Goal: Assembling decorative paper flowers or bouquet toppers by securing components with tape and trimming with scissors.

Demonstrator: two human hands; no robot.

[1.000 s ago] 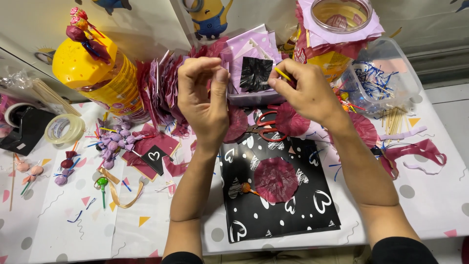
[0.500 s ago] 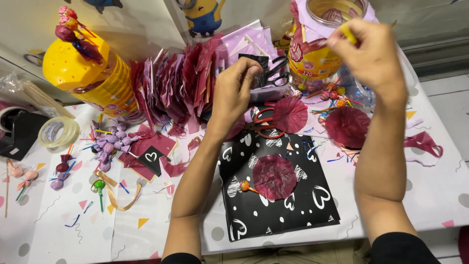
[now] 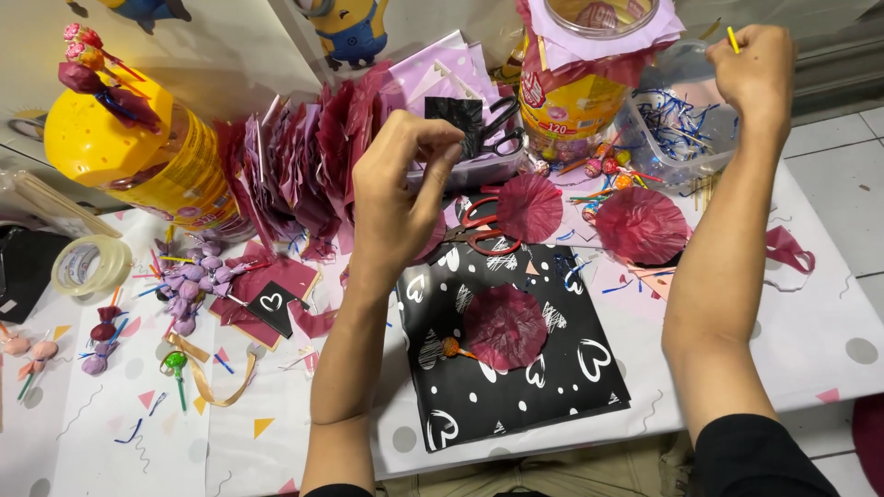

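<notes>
Your right hand (image 3: pixel 757 69) is pinching a thin yellow stick (image 3: pixel 732 39) above the clear tub (image 3: pixel 677 129). Your left hand (image 3: pixel 398 189) is hovering with fingertips pressed together over the black heart-print paper (image 3: pixel 516 368)

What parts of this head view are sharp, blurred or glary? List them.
Head view: light is even and bright, shadows soft; the left hand is slightly motion-blurred at the fingertips; the right hand with its thin yellow stick is fairly crisp; the black heart-print paper is sharp; mild glare on the yellow jar; edges bow slightly.
</notes>
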